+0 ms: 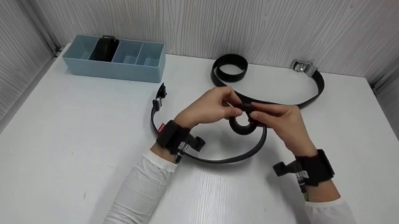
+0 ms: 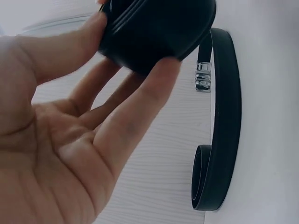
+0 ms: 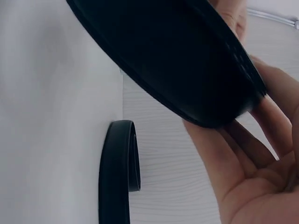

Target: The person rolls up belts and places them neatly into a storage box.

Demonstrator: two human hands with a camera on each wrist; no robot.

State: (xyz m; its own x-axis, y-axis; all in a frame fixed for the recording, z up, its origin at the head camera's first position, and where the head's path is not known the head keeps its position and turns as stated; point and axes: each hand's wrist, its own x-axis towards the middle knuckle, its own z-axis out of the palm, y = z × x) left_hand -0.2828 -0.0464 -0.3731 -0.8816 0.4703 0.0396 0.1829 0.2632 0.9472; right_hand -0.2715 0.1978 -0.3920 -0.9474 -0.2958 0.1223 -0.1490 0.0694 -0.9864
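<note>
Both hands hold the rolled end of a black belt point(image 1: 242, 130) above the middle of the table. My left hand point(image 1: 209, 107) pinches the coil from the left between thumb and fingers. From the other side, my right hand point(image 1: 284, 121) grips it likewise, fingertips close to the left ones. The rest of this belt curves toward me and around to the left, ending at its buckle point(image 1: 159, 100). In the left wrist view the coil point(image 2: 154, 39) sits between thumb and fingers. The right wrist view shows the belt's broad dark strap point(image 3: 163, 56) close up, partly hiding the fingers.
Behind the hands lies a second black belt point(image 1: 319, 88) with a silver buckle point(image 1: 303, 67) and a coiled end point(image 1: 229, 77). At the back left stands a blue divided tray point(image 1: 110, 72), with a rolled black belt point(image 1: 105, 49) in one compartment. Grey wood-grain walls enclose the white table point(image 1: 56, 169).
</note>
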